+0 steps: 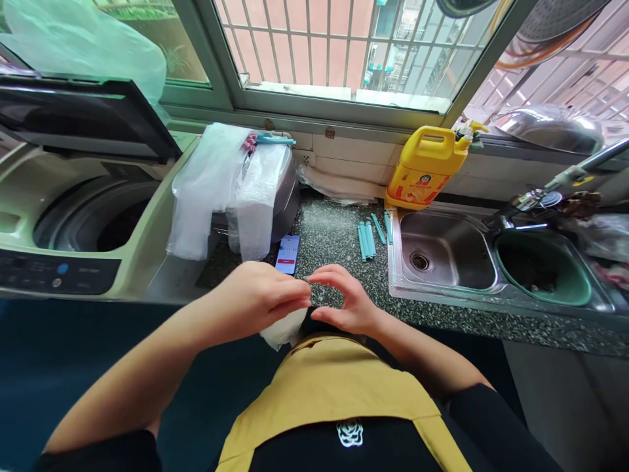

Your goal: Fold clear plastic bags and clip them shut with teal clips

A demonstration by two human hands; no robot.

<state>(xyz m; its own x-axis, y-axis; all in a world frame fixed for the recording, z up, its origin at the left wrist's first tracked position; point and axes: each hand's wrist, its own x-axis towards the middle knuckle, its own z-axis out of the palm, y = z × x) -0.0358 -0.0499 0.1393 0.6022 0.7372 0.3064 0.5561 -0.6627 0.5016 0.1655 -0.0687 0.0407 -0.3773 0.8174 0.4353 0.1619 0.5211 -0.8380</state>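
Observation:
My left hand (255,298) is closed in a pinch on a thin white plastic bag (284,328) that hangs below it in front of my chest. My right hand (344,301) meets it fingertip to fingertip, thumb and fingers curled and pinching at the same spot on the bag's edge. Both hands hover over the front edge of the dark speckled counter (334,236). A phone (287,254) with a lit screen lies on the counter just beyond my left hand.
Several teal sticks (369,236) lie left of a steel sink (442,252). A yellow jug (426,167) stands behind it, a green basin (543,272) to its right. White plastic bags (226,187) drape over a pot; an open washing machine (73,210) stands at left.

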